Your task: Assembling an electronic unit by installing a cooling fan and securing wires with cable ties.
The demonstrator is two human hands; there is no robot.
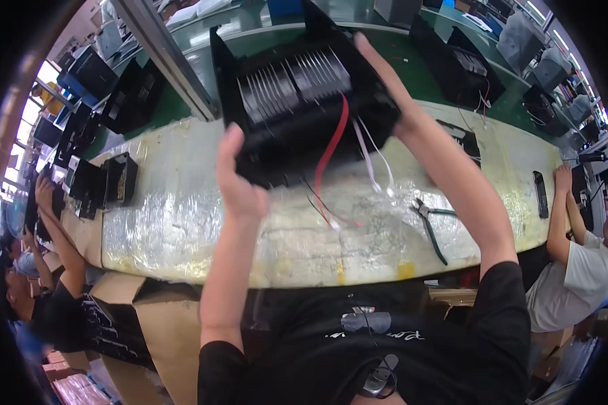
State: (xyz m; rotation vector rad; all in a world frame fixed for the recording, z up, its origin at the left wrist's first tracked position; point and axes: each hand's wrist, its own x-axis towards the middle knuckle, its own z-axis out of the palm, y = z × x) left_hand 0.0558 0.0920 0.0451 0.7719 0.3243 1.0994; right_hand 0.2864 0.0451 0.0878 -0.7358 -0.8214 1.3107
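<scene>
A black plastic housing (pixel 277 150) is raised over the near part of the bench, tilted, with two ribbed silver metal blocks (pixel 296 82) set inside it. My left hand (pixel 240 182) grips its lower left side, thumb up along the edge; the other fingers are hidden. Along the upper right side, my right hand (pixel 384 73) holds it, partly covered by the housing. From it hang a flat red lead (pixel 332 140), white wires (pixel 366 156) with white connectors, and thin black and red wires.
Green-handled cutters (pixel 431 233) lie on the plastic-wrapped bench (pixel 175 229). A black box of small parts (pixel 121 179) stands left. Similar housings (pixel 458 62) sit on the green conveyor (pixel 398 74) beyond a metal post (pixel 169 57). Co-workers' hands (pixel 563 179) are at both sides.
</scene>
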